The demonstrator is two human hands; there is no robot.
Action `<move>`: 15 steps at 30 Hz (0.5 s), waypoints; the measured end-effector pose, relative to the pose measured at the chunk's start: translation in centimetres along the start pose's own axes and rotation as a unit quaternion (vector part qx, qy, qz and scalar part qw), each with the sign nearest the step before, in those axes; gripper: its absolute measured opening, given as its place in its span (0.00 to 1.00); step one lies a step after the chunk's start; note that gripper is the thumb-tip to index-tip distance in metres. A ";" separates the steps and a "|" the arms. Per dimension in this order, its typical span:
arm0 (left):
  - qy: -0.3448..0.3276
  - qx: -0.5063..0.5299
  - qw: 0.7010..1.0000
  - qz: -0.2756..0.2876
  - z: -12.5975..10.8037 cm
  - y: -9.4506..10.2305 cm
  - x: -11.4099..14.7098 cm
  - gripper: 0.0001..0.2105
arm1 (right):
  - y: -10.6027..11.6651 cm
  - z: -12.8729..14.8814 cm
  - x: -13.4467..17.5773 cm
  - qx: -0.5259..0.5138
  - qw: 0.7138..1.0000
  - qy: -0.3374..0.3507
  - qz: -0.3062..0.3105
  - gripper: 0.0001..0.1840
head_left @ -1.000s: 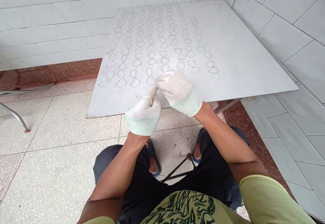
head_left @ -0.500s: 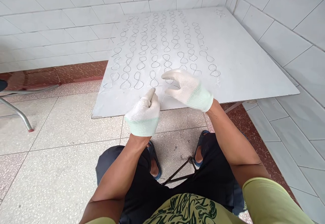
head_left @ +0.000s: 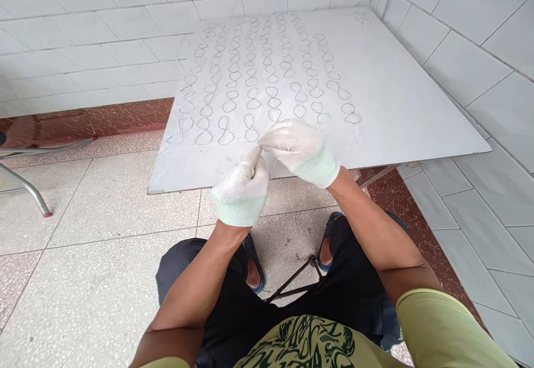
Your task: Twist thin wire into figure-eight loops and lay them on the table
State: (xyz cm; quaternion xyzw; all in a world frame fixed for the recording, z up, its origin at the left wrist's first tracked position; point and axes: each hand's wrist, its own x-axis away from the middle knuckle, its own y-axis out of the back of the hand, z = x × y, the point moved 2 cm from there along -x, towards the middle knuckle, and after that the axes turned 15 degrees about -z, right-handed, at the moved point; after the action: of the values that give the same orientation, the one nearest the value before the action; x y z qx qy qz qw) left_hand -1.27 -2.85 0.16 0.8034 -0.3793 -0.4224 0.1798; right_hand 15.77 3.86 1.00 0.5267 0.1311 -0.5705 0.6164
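My left hand [head_left: 242, 190], in a white knit glove with a pale green cuff, pinches at the near edge of a white board [head_left: 409, 106]. My right hand [head_left: 298, 148], gloved alike, meets it with thumb and fingertips pressed together. A thin wire [head_left: 274, 166] shows faintly just below the joined fingertips; most of it is hidden by the gloves. Beyond the hands, several wire figure-eights [head_left: 251, 127] lie on the board in rows. Some of the nearest ones are partly covered by my right hand.
Tiled walls [head_left: 467, 67] border the board at the back and right. Small clear-looking scraps [head_left: 361, 18] lie at its far right corner. A metal chair leg [head_left: 31, 187] stands on the floor at left. Dark metal bars [head_left: 294, 280] sit between my feet.
My right hand has moved left and closed its fingers, which were apart, bringing them to my left fingertips. My left hand stays pinched and has shifted slightly right.
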 end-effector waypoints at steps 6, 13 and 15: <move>-0.014 -0.008 1.000 0.014 0.5 -0.6 0.3 0.20 | 0.0 -0.5 -0.1 0.021 0.998 0.017 0.054 0.23; -0.011 0.005 0.999 0.049 0.7 -1.2 0.9 0.21 | 0.4 -0.4 -0.4 0.027 0.996 0.005 0.090 0.23; -0.006 0.007 0.999 0.031 0.5 -1.4 0.7 0.21 | 0.4 -0.4 -0.5 0.035 0.995 -0.027 0.089 0.20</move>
State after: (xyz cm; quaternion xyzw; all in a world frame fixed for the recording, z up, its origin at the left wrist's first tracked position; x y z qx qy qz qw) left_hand -0.82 -2.44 -1.35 0.7900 -0.4080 -0.4185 0.1850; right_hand 16.08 4.37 1.46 0.5420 0.0466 -0.5316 0.6492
